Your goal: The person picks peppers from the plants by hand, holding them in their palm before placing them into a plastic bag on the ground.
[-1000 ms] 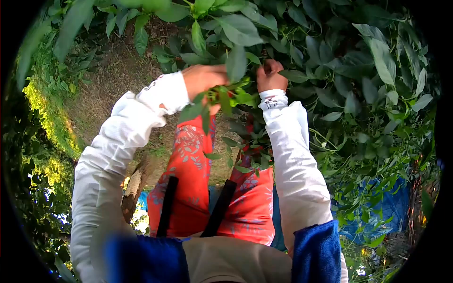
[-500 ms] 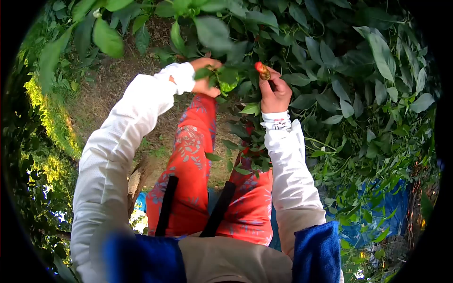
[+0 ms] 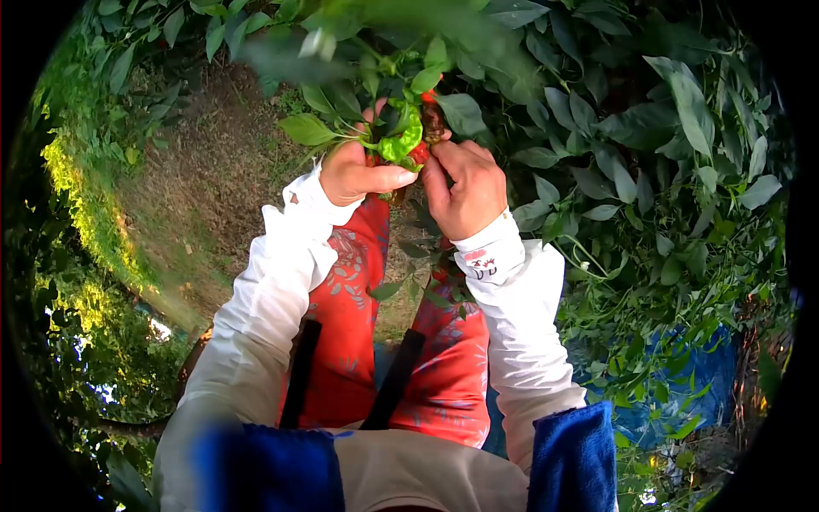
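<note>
My left hand (image 3: 357, 173) grips a leafy stem of a pepper plant, with a wrinkled green pepper (image 3: 401, 141) just above its thumb. My right hand (image 3: 465, 186) is closed beside it, its fingers pinching a small red pepper (image 3: 419, 152) next to the green one. Both hands touch at the fingertips. Another reddish-brown pepper (image 3: 433, 119) hangs just above my right hand among the leaves. Both arms wear white sleeves.
Dense green pepper foliage (image 3: 648, 145) fills the right and top. Bare brown soil (image 3: 196, 188) lies to the left. My red patterned trousers (image 3: 350, 316) show below the hands. A blue sheet or bag (image 3: 699, 375) lies at lower right behind plants.
Both hands have come together at the middle top. My right hand, which held up a red pepper, now pinches one beside the green pepper. My left hand moved down and right.
</note>
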Demonstrator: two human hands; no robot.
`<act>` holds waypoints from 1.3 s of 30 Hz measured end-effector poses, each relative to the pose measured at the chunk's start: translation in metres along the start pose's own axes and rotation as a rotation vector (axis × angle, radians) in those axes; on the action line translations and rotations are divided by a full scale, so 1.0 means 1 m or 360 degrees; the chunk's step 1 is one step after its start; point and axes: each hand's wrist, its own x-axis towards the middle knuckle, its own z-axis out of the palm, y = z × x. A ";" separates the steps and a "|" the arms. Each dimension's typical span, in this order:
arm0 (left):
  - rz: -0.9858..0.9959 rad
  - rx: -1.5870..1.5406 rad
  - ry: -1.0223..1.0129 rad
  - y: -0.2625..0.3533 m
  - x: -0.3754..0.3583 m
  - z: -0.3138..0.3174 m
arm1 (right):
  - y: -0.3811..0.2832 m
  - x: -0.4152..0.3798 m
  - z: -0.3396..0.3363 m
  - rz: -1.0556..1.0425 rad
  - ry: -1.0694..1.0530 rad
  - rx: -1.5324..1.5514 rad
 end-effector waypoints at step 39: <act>-0.0534 -0.0599 -0.0293 0.019 -0.036 0.000 | 0.058 0.001 0.061 0.1045 0.1020 0.1180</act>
